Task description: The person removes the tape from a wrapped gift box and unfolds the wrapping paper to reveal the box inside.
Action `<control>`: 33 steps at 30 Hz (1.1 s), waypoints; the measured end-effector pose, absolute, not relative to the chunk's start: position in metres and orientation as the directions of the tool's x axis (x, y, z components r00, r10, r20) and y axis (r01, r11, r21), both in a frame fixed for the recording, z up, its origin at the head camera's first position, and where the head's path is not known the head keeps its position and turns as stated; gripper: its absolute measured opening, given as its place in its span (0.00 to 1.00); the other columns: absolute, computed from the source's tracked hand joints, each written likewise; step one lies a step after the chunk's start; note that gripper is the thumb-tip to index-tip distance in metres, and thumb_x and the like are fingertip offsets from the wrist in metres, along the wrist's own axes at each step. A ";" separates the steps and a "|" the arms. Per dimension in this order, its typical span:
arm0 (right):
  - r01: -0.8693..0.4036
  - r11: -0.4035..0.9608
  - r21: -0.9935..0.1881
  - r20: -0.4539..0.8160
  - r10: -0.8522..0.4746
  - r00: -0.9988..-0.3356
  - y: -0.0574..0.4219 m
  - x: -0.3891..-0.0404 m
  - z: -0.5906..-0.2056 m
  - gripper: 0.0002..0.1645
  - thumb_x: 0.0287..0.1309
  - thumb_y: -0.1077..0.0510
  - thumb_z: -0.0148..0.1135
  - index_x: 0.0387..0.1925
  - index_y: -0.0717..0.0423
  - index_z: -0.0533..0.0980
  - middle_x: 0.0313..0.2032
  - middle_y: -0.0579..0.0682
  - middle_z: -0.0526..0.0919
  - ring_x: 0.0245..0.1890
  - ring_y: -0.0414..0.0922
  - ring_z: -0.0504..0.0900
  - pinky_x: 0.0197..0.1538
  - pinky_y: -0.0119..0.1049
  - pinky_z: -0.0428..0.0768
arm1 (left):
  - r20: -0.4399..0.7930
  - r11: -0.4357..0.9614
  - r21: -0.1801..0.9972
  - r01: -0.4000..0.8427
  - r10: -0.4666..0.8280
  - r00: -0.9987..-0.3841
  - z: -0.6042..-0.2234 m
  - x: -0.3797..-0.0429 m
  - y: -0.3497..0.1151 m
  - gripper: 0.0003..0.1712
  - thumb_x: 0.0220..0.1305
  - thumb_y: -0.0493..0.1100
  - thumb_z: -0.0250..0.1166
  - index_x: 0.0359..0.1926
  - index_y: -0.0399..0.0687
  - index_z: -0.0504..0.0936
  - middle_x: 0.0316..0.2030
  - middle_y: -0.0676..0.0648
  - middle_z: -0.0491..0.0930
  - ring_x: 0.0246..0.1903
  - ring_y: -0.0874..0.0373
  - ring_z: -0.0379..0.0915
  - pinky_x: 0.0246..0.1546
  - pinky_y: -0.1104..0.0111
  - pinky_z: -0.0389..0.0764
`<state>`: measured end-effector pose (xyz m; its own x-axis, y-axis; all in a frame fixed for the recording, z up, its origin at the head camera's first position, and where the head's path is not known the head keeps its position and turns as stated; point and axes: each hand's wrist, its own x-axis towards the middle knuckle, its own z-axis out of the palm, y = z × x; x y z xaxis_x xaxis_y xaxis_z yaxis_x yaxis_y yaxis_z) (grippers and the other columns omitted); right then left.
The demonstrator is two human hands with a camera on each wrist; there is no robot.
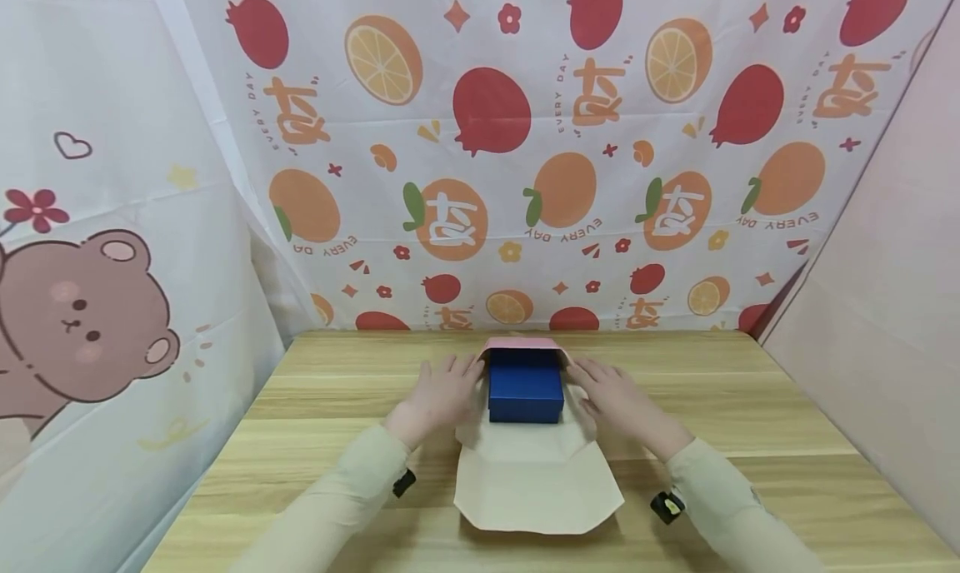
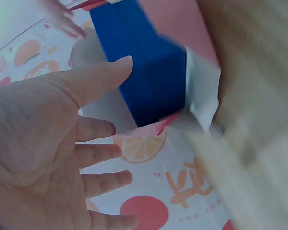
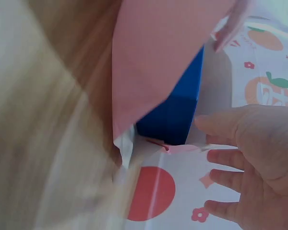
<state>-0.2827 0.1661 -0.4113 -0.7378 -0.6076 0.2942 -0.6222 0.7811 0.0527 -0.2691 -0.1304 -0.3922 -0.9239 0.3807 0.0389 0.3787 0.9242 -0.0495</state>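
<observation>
A dark blue box [image 1: 525,402] sits on a creased sheet of wrapping paper [image 1: 536,490], cream inside and pink outside. The paper's far end stands raised behind the box, its pink side [image 1: 522,342] showing at the top. My left hand [image 1: 441,396] is at the left edge of the raised paper, fingers extended. In the left wrist view its thumb [image 2: 108,76] overlaps the blue box, and the other fingers spread below. My right hand [image 1: 622,400] mirrors it on the right edge. The right wrist view shows its fingers [image 3: 225,179] stretched out beside the paper's folded edge.
A wooden table [image 1: 322,406] carries the paper, whose near flap spreads toward the front edge. Behind hangs a fruit-print cloth [image 1: 491,107], and a bear-print cloth [image 1: 82,323] covers the left side. Dark devices [image 1: 666,506] sit at both wrists.
</observation>
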 end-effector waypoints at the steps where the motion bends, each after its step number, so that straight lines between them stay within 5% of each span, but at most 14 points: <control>1: -0.620 0.781 0.076 0.302 -0.610 -0.732 0.166 -0.286 -0.410 0.31 0.59 0.60 0.65 0.64 0.63 0.70 0.65 0.63 0.72 0.66 0.62 0.69 0.61 0.61 0.72 | 0.048 0.922 -0.080 0.380 0.384 -0.922 -0.390 -0.273 -0.130 0.44 0.59 0.56 0.68 0.72 0.45 0.63 0.72 0.43 0.62 0.70 0.40 0.58 0.62 0.34 0.62; 9: -0.569 0.808 0.151 0.338 -0.584 -0.738 0.159 -0.313 -0.401 0.32 0.58 0.58 0.67 0.63 0.61 0.71 0.69 0.62 0.66 0.71 0.61 0.61 0.65 0.62 0.69 | 0.150 0.875 -0.364 0.318 0.392 -0.908 -0.376 -0.302 -0.131 0.41 0.62 0.61 0.64 0.70 0.48 0.66 0.72 0.44 0.61 0.72 0.43 0.53 0.66 0.38 0.61; 14: -0.501 0.811 0.302 0.370 -0.584 -0.722 0.154 -0.332 -0.403 0.33 0.56 0.54 0.69 0.63 0.57 0.73 0.73 0.58 0.60 0.75 0.58 0.55 0.70 0.59 0.63 | 0.166 0.837 -0.465 0.289 0.404 -0.900 -0.375 -0.320 -0.131 0.41 0.63 0.65 0.60 0.70 0.48 0.67 0.74 0.44 0.57 0.75 0.45 0.46 0.70 0.42 0.56; 22: -0.388 0.776 0.497 0.338 -0.585 -0.738 0.146 -0.359 -0.411 0.28 0.57 0.50 0.67 0.57 0.55 0.76 0.75 0.55 0.55 0.77 0.54 0.49 0.76 0.55 0.52 | 0.158 0.805 -0.538 0.249 0.386 -0.909 -0.390 -0.351 -0.127 0.40 0.64 0.68 0.57 0.69 0.53 0.69 0.77 0.46 0.48 0.78 0.46 0.35 0.74 0.43 0.43; 33: -0.385 0.800 0.460 0.142 -0.495 -0.857 0.143 -0.383 -0.433 0.38 0.63 0.43 0.60 0.69 0.54 0.66 0.75 0.54 0.55 0.77 0.54 0.47 0.76 0.54 0.52 | 0.092 0.815 -0.528 0.241 0.337 -0.937 -0.408 -0.366 -0.120 0.36 0.68 0.66 0.50 0.71 0.57 0.66 0.77 0.49 0.48 0.78 0.48 0.33 0.75 0.44 0.40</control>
<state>-0.3835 0.1434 -0.4330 -0.8574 -0.4948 0.1417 -0.3854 0.7997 0.4604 -0.3660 -0.1195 -0.4083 -0.9371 0.3366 0.0923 0.2407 0.8146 -0.5277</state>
